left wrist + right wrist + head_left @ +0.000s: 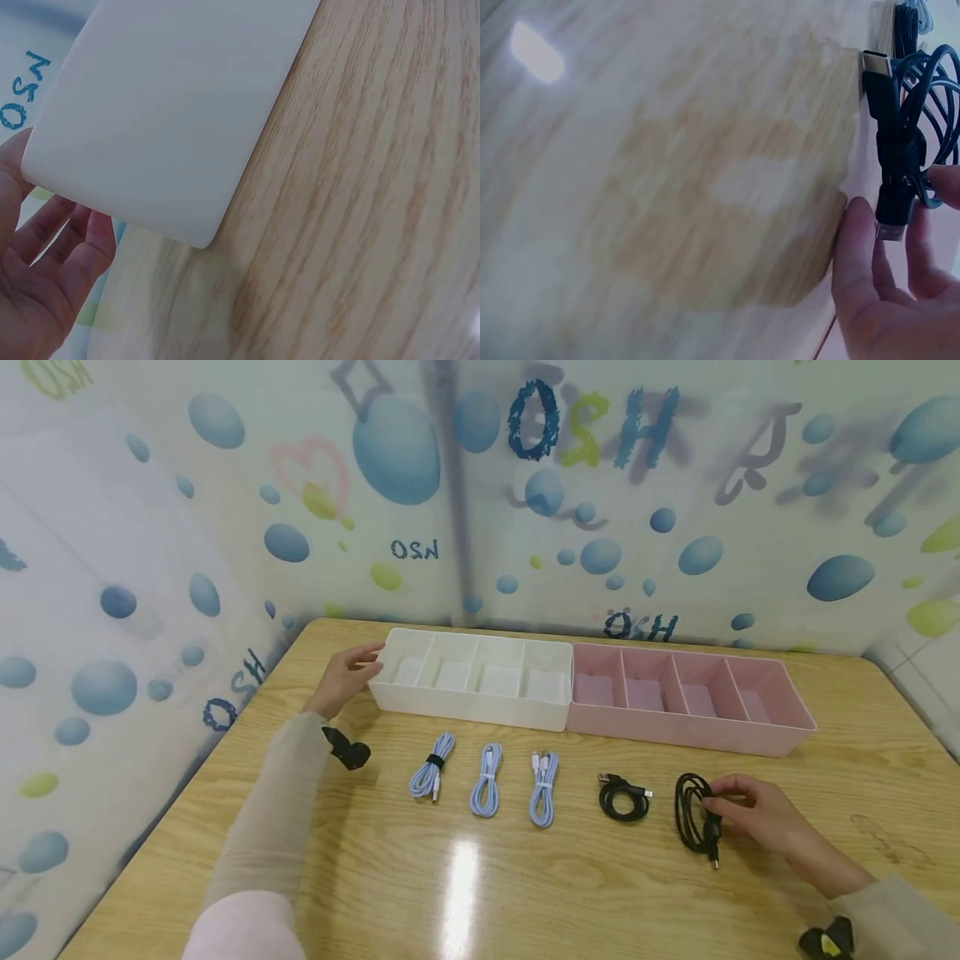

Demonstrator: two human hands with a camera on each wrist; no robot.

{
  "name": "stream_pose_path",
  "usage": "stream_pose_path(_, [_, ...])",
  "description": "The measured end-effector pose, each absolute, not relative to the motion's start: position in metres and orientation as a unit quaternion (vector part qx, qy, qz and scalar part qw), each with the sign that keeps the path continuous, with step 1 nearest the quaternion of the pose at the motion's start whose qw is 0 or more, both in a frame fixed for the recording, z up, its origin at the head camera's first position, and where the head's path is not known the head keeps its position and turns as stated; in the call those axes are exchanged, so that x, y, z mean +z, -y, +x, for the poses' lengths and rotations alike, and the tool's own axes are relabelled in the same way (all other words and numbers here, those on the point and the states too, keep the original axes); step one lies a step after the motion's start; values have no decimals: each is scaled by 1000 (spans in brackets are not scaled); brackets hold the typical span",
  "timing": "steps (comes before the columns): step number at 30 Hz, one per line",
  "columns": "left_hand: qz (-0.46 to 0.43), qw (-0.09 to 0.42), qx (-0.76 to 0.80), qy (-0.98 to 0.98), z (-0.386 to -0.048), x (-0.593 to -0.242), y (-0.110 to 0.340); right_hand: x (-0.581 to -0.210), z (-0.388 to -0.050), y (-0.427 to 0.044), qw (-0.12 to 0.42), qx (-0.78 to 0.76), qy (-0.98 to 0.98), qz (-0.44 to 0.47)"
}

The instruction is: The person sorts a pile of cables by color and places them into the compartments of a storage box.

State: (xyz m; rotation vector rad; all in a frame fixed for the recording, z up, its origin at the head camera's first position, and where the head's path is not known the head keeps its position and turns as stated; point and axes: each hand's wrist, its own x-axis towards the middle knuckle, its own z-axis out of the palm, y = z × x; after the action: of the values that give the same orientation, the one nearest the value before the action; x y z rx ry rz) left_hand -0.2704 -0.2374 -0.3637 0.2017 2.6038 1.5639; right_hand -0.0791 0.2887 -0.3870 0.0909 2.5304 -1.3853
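My right hand (765,818) pinches a coiled black cable (692,814) at its right side, near the table's right part. In the right wrist view the thumb meets the black cable (900,150), with metal plugs at both ends of the bundle. My left hand (345,677) touches the left end of a white divided box (468,702). The left wrist view shows the fingers (94,240) loosely bent at the end of the white box (165,112). Left of the held cable lies a smaller coiled black cable (624,799).
A pink divided box (682,729) stands end to end with the white one at the back. Three bundled pale blue cables (432,768) (486,781) (543,789) lie in a row before the white box. A printed curtain (480,527) hangs behind the wooden table (390,877).
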Motion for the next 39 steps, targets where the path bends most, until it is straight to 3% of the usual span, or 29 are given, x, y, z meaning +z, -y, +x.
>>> stream_pose_path(12, [77,46,515,-852,-269,-363,237,-389,-80,-291,108,-518,-848,20])
stream_pose_path(28, [72,40,507,-858,-272,-369,240,-392,-81,-295,149,-537,-829,42])
stream_pose_path(39, [70,41,511,-856,-272,-368,239,-396,-82,-297,143,-543,-826,53])
